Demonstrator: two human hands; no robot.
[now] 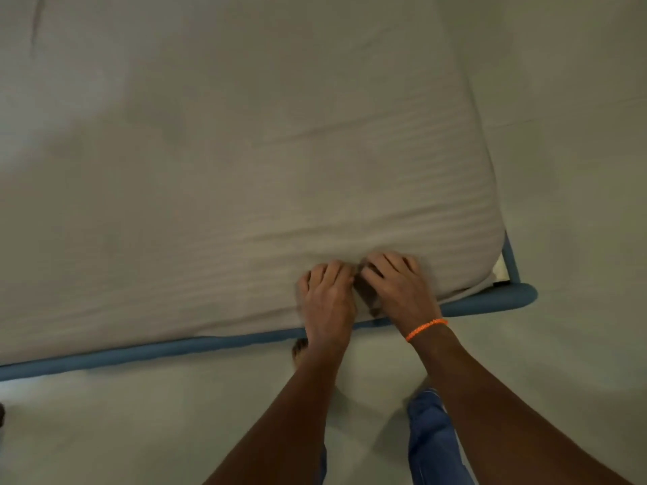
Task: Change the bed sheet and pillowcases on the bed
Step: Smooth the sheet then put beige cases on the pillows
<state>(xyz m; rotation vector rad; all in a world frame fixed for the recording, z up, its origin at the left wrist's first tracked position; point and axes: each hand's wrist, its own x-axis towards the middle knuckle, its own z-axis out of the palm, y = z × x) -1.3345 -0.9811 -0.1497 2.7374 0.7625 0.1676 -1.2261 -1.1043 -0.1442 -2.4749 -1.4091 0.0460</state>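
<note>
A pale, faintly striped bed sheet (245,169) covers the mattress and fills most of the view. My left hand (327,299) and my right hand (399,285) lie side by side on the sheet at the mattress's near edge, close to its near right corner (490,253). Both hands have their fingers curled into the fabric, bunching a small fold between them. The right wrist wears an orange bracelet (425,329). No pillow or pillowcase is in view.
A blue padded bed frame rail (157,351) runs along the near edge and turns at the right corner (525,295). Pale floor (140,432) lies in front of and to the right of the bed. My bare foot (299,350) and blue trouser leg (432,439) stand by the rail.
</note>
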